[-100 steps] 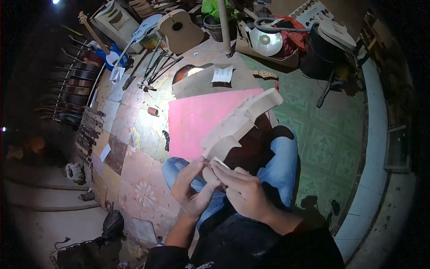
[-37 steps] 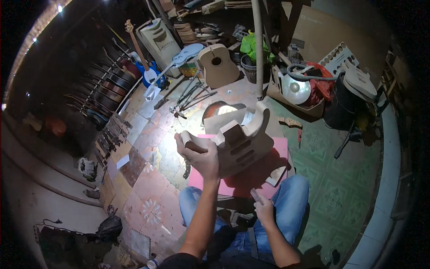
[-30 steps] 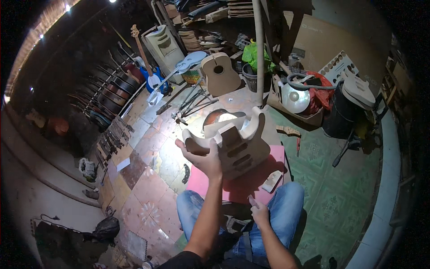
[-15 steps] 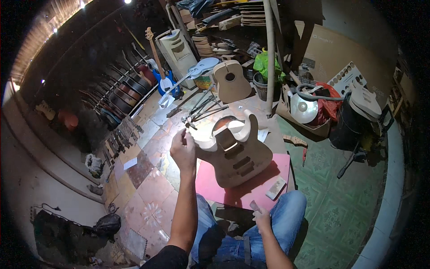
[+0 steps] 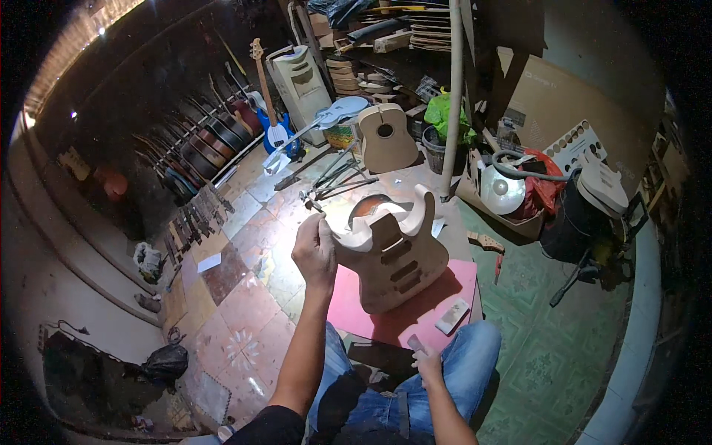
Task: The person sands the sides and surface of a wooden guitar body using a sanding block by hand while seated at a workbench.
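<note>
An unpainted electric guitar body (image 5: 408,271) is held tilted in front of me over a pink board (image 5: 347,304). It has routed cavities, a neck pocket and two horns. My left hand (image 5: 315,252) is closed around its left horn. Low by my right knee, my right hand (image 5: 427,365) pinches a small greyish piece (image 5: 415,343) that looks like folded sandpaper. That hand stays apart from the body. On the board's right part lies a pale rectangular block (image 5: 452,317).
Beyond the body are a sunburst round-edged piece (image 5: 367,205) and metal stand legs (image 5: 334,178). A guitar headstock (image 5: 486,241) and a red-handled tool (image 5: 498,268) lie on the green tiles. An acoustic body (image 5: 387,144) and a pole (image 5: 454,96) stand farther back.
The whole view has shifted slightly. The guitar body's tilt has changed a little in my left hand. My right hand keeps its grip, low near my knee.
</note>
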Demonstrator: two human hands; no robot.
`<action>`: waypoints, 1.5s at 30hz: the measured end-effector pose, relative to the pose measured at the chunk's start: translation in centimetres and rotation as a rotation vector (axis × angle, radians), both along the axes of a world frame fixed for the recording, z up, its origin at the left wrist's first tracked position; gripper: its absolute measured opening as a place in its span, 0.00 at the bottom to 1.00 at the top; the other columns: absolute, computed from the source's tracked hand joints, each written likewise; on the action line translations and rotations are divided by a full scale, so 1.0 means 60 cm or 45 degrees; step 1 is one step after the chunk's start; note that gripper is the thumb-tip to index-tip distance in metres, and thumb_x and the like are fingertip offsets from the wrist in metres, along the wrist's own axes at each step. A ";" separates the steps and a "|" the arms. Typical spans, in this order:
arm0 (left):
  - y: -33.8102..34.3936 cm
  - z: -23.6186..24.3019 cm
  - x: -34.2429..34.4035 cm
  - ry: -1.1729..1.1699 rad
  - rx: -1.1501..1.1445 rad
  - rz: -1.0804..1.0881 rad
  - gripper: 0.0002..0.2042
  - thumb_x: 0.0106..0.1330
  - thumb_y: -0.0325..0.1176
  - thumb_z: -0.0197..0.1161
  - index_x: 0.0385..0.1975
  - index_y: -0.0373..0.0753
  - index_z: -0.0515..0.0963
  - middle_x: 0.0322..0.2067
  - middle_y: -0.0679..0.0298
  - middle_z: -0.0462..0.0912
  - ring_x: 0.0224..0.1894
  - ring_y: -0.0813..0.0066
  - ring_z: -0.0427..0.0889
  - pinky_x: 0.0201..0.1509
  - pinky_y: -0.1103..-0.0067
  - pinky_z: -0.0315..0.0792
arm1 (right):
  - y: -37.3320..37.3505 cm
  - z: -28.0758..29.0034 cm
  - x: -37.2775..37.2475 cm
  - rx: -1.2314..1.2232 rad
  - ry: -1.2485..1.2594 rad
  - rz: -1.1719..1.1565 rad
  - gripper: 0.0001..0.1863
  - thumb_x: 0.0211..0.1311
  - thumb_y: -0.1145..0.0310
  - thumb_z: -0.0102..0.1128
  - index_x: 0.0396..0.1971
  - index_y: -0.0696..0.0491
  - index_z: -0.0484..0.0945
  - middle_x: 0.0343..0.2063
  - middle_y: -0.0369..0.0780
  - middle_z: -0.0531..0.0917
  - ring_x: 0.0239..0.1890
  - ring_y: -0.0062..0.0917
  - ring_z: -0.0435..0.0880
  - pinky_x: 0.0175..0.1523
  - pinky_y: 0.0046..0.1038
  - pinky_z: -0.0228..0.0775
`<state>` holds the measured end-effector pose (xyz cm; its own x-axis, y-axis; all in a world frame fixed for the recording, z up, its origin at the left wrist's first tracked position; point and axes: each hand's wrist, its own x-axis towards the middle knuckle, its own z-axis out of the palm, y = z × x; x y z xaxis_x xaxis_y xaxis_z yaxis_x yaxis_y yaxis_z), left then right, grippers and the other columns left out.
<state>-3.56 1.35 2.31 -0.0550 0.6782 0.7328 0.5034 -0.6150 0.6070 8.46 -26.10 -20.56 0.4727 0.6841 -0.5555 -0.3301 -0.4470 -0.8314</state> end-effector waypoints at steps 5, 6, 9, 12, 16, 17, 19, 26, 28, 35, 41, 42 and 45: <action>-0.030 0.011 0.005 -0.019 -0.069 -0.059 0.11 0.64 0.30 0.62 0.43 0.33 0.82 0.37 0.53 0.85 0.40 0.61 0.85 0.52 0.69 0.75 | -0.002 -0.015 0.000 0.003 -0.027 0.006 0.16 0.62 0.68 0.54 0.45 0.60 0.80 0.29 0.39 0.79 0.26 0.20 0.76 0.31 0.23 0.72; -0.034 0.007 0.003 -0.024 -0.056 -0.100 0.12 0.61 0.29 0.63 0.43 0.34 0.82 0.37 0.53 0.85 0.40 0.61 0.85 0.57 0.67 0.71 | -0.003 -0.018 0.002 0.024 -0.010 0.007 0.16 0.62 0.67 0.54 0.45 0.61 0.80 0.29 0.39 0.79 0.26 0.20 0.76 0.31 0.24 0.72; -0.052 0.006 0.000 -0.059 -0.055 -0.170 0.15 0.57 0.29 0.65 0.44 0.34 0.82 0.39 0.54 0.85 0.42 0.61 0.85 0.66 0.62 0.63 | -0.002 -0.018 0.000 0.017 0.003 0.016 0.17 0.62 0.67 0.55 0.46 0.60 0.81 0.30 0.39 0.79 0.27 0.20 0.76 0.31 0.23 0.71; -0.058 0.000 -0.006 -0.035 -0.046 -0.227 0.17 0.56 0.27 0.64 0.47 0.34 0.81 0.43 0.53 0.83 0.45 0.64 0.84 0.58 0.67 0.71 | -0.001 -0.012 0.003 -0.021 -0.019 0.051 0.20 0.61 0.67 0.55 0.51 0.60 0.79 0.30 0.39 0.79 0.26 0.20 0.76 0.31 0.23 0.69; -0.064 0.000 -0.013 0.031 -0.003 -0.251 0.19 0.57 0.24 0.63 0.51 0.33 0.79 0.47 0.52 0.80 0.48 0.67 0.83 0.46 0.74 0.84 | 0.000 -0.002 0.001 -0.027 -0.036 0.094 0.24 0.62 0.68 0.54 0.58 0.59 0.76 0.31 0.38 0.80 0.27 0.20 0.76 0.31 0.22 0.69; -0.065 -0.001 -0.013 0.033 0.004 -0.252 0.19 0.57 0.24 0.63 0.51 0.33 0.79 0.47 0.52 0.80 0.48 0.67 0.83 0.46 0.74 0.84 | 0.000 -0.003 0.000 -0.029 -0.038 0.097 0.24 0.62 0.68 0.54 0.58 0.59 0.76 0.31 0.38 0.80 0.27 0.20 0.76 0.31 0.22 0.69; -0.065 -0.004 -0.011 0.005 -0.030 -0.231 0.18 0.57 0.23 0.62 0.49 0.33 0.80 0.47 0.53 0.81 0.48 0.67 0.84 0.47 0.74 0.84 | 0.002 -0.011 0.000 -0.017 -0.026 0.075 0.25 0.62 0.68 0.53 0.59 0.59 0.74 0.32 0.38 0.80 0.29 0.20 0.77 0.32 0.22 0.71; -0.072 0.015 -0.008 -0.144 -0.153 -0.228 0.12 0.56 0.27 0.65 0.41 0.34 0.83 0.39 0.54 0.85 0.39 0.64 0.86 0.65 0.68 0.67 | -0.001 -0.027 0.001 0.005 -0.016 0.043 0.21 0.63 0.69 0.53 0.54 0.59 0.77 0.34 0.37 0.80 0.32 0.20 0.77 0.32 0.22 0.72; -0.065 0.016 -0.016 -0.116 -0.167 -0.227 0.09 0.62 0.29 0.65 0.39 0.33 0.83 0.35 0.56 0.86 0.38 0.68 0.85 0.61 0.73 0.69 | -0.001 -0.032 0.006 0.022 -0.005 0.092 0.18 0.62 0.69 0.53 0.51 0.58 0.79 0.34 0.36 0.80 0.32 0.19 0.77 0.31 0.22 0.72; -0.060 -0.004 -0.031 -0.284 -0.129 -0.490 0.16 0.69 0.37 0.57 0.47 0.30 0.81 0.41 0.56 0.85 0.45 0.70 0.83 0.54 0.74 0.74 | 0.000 -0.015 0.002 0.033 0.012 0.069 0.17 0.60 0.71 0.52 0.48 0.56 0.80 0.34 0.36 0.80 0.32 0.19 0.77 0.31 0.22 0.71; -0.077 0.003 -0.009 -0.236 -0.105 -0.359 0.12 0.59 0.23 0.58 0.42 0.30 0.81 0.35 0.56 0.86 0.37 0.72 0.85 0.56 0.76 0.72 | 0.002 -0.003 0.001 0.061 0.009 0.048 0.16 0.58 0.72 0.51 0.46 0.56 0.80 0.32 0.36 0.79 0.31 0.20 0.77 0.31 0.22 0.71; -0.078 0.005 -0.009 -0.235 -0.105 -0.358 0.12 0.59 0.23 0.58 0.42 0.30 0.81 0.35 0.56 0.86 0.37 0.72 0.85 0.56 0.76 0.72 | 0.004 0.003 0.001 0.043 0.016 0.049 0.16 0.58 0.72 0.51 0.45 0.57 0.80 0.32 0.36 0.80 0.31 0.20 0.77 0.32 0.22 0.71; -0.082 0.007 -0.005 -0.233 -0.145 -0.320 0.10 0.57 0.22 0.59 0.39 0.30 0.81 0.34 0.57 0.86 0.34 0.74 0.84 0.52 0.79 0.74 | 0.001 -0.002 0.005 0.031 0.017 0.064 0.17 0.58 0.72 0.51 0.46 0.57 0.80 0.32 0.37 0.80 0.30 0.20 0.77 0.32 0.22 0.72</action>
